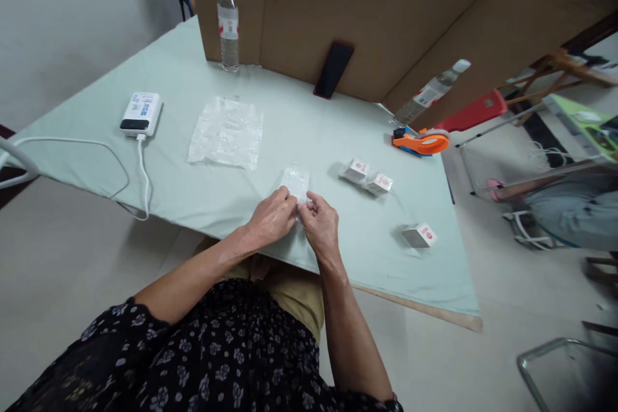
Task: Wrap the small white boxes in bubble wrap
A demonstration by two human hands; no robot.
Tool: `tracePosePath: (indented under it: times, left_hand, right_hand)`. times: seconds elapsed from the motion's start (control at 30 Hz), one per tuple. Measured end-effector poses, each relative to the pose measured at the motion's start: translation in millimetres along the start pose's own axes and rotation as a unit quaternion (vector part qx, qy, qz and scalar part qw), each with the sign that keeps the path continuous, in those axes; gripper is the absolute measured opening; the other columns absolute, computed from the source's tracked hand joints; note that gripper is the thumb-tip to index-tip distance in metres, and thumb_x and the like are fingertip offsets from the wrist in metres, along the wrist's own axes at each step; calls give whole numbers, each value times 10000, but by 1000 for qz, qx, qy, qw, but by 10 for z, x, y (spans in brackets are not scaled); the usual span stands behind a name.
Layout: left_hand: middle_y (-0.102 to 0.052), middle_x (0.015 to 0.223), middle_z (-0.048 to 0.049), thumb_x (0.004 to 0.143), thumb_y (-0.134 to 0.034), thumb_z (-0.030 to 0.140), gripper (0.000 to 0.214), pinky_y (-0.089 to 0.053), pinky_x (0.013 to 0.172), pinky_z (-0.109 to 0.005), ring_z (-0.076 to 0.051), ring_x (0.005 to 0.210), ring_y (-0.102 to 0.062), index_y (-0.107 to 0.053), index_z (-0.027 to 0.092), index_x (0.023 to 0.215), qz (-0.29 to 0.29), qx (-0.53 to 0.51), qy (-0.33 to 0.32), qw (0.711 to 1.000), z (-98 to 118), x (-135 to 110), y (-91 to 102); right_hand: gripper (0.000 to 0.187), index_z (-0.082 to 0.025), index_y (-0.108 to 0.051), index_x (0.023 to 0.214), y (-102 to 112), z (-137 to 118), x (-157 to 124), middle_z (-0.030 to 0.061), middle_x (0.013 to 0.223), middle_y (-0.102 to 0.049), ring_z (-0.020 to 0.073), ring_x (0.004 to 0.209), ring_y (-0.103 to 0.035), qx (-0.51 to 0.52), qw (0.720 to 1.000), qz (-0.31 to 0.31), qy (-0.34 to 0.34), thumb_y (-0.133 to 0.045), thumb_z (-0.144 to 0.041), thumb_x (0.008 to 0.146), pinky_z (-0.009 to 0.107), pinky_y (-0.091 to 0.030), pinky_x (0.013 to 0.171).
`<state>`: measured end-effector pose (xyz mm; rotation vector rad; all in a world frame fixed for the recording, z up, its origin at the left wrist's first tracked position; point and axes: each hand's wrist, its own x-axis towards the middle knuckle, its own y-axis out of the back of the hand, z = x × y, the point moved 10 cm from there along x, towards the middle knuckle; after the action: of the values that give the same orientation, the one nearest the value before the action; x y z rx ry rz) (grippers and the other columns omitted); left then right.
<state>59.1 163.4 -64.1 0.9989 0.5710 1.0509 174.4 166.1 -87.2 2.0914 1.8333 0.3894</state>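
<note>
Close to the table's front edge, my left hand [274,215] and my right hand [319,222] meet at the near end of a small clear plastic bag [295,180]. The fingers of both are closed on it, thumbs and forefingers pinching its edge. Whether anything lies inside the bag I cannot make out. Right of my hands, two small white boxes [369,177] in clear wrapping lie side by side. Another small box [420,235] sits nearer the right edge. On the left a larger sheet of clear bubble wrap [226,133] is spread flat.
A power bank [140,114] with a white cable stands at left. Water bottles [228,22] [429,95] and a phone [333,69] are by the cardboard screen [299,6]. An orange tape dispenser [421,141] is at the right edge. Beyond it, part of another person [574,209] shows.
</note>
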Motion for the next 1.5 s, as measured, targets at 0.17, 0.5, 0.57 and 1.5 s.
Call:
tracePosePath:
  times: [0.17,0.5,0.57,1.5]
  left_hand:
    - [-582,1071,-99,852,-570,191,239,-534,886,-365,-224,984,-596,-602,148,1085,25,-95,13,995,-89,-10,39]
    - [-613,1069,-91,851,-564,178,329,-522,884,-366,-204,970,-604,-564,159,1179,144,-228,77,960,-251,-107,18]
    - [-607,1089,-99,833,-553,144,349,-512,918,-379,-216,1016,-595,-560,154,1182,147,-216,64,963,-226,-103,12]
    - [-519,1042,-75,796,-535,150,441,-530,940,-387,-200,914,-558,-673,188,1213,74,-138,35,987,-102,-15,-8]
  right_hand:
    - [515,-120,-581,1310,-51,-161,-71,105,1028,-728,181,766,-667,-27,992,-111,45,-503,-367,865,349,-547,779]
    - [727,-193,-374,1497,-201,-380,-135,103,1205,-663,163,759,-610,-202,937,-211,190,-521,-188,785,387,-527,833]
    - [721,-201,-376,1492,-203,-352,-93,88,1174,-671,148,728,-599,-157,940,-240,182,-529,-219,787,365,-529,794]
    - [446,-159,-658,903,-119,363,809,-40,635,-575,116,544,-487,21,995,-84,-40,-745,-495,622,252,-408,517]
